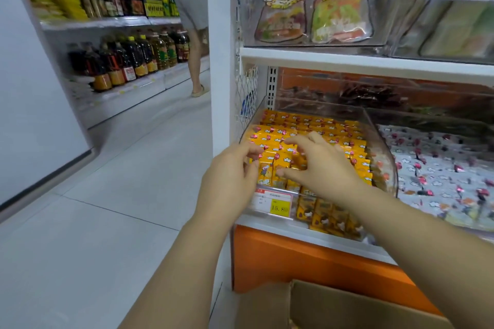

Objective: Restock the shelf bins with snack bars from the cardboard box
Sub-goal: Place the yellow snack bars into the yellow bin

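The left hand (232, 168) has its fingers curled against the yellow snack bars (307, 125) at the front of the clear bin (385, 157). The right hand (320, 165) is half open, and its thumb and bent fingers seem to pinch a few bars that stand on end. The bin is very full, so if the hands push too hard or let go too fast, the standing bars can tip and mess up the neat rows. They can also slip over the low front edge to the floor (133, 195) by the cardboard box (347, 307), or hop into the next bin (441, 168).
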A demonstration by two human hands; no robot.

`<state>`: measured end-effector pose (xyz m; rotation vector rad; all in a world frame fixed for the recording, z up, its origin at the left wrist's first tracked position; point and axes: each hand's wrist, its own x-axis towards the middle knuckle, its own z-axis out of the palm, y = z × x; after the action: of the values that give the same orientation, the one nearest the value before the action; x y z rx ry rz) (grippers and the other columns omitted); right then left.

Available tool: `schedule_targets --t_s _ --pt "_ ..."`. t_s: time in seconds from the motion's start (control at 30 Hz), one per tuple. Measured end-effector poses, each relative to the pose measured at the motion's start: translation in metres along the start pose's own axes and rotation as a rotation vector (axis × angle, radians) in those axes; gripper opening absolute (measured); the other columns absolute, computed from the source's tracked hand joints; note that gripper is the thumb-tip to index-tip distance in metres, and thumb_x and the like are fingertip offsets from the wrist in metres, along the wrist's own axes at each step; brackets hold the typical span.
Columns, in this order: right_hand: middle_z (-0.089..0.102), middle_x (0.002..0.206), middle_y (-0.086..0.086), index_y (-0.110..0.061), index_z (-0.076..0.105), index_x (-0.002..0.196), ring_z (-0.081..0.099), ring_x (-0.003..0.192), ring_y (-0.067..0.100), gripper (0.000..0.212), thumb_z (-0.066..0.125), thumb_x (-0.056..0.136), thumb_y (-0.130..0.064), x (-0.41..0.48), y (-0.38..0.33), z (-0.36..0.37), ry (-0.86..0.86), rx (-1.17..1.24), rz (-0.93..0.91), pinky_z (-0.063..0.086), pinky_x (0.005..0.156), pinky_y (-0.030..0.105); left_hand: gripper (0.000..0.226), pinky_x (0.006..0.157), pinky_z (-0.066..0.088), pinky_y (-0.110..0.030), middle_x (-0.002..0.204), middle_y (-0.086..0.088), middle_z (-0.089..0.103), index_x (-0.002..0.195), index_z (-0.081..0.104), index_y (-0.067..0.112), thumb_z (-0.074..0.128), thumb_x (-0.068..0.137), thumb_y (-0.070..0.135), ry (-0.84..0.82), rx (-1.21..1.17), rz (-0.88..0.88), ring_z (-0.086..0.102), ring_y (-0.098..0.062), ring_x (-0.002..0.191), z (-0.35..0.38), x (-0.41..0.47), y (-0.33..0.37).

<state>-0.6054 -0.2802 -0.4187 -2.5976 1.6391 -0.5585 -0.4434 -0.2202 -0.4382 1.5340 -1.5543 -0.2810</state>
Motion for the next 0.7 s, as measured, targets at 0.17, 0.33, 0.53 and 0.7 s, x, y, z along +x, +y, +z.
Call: schedule_targets --t_s 0.17,0.33,0.53,0.7 --pt "0.053 0.094 -0.012 -0.027 0.064 0.110 0.048 0.081 0.003 0.026 0.065 0.086 -0.034 -0.075 0.017 -0.008 0.241 0.248 -0.032 0.042 0.078 0.028 0.025 0.082 0.053 -0.037 0.107 0.008 0.066 0.110 0.065 0.024 0.055 0.091 0.012 0.009 -0.078 0.080 0.062 -0.012 0.094 0.030 -0.041 0.018" --pt "0.058 0.075 -0.016 -0.026 0.068 0.090 0.049 0.061 -0.009 0.012 0.067 0.084 -0.016 -0.169 0.063 0.020 0.251 0.355 0.144 0.032 0.057 0.015 0.022 0.078 0.048 -0.023 0.102 0.009 0.068 0.106 0.066 0.024 0.056 0.091 0.012 -0.115 -0.113 0.017 0.060 -0.004 0.089 0.095 -0.108 0.029" --pt "0.058 0.081 -0.018 -0.026 0.065 0.104 0.052 0.070 -0.003 0.017 0.063 0.088 -0.020 -0.254 0.128 0.060 -0.047 0.347 0.411 0.040 0.061 0.014 0.021 0.089 0.048 -0.022 0.103 0.014 0.064 0.109 0.064 0.025 0.052 0.095 0.013 -0.463 -0.121 -0.238 0.059 -0.004 0.099 0.173 -0.174 0.008" --pt "0.063 0.103 -0.004 -0.021 0.060 0.121 0.060 0.092 0.012 0.032 0.062 0.089 -0.020 -0.287 0.181 0.111 -0.349 0.325 0.589 0.047 0.077 0.023 0.025 0.079 0.040 -0.011 0.107 0.013 0.058 0.119 0.058 0.026 0.049 0.097 0.016 -0.691 -0.048 -0.377 0.052 0.002 0.092 0.219 -0.191 -0.024"
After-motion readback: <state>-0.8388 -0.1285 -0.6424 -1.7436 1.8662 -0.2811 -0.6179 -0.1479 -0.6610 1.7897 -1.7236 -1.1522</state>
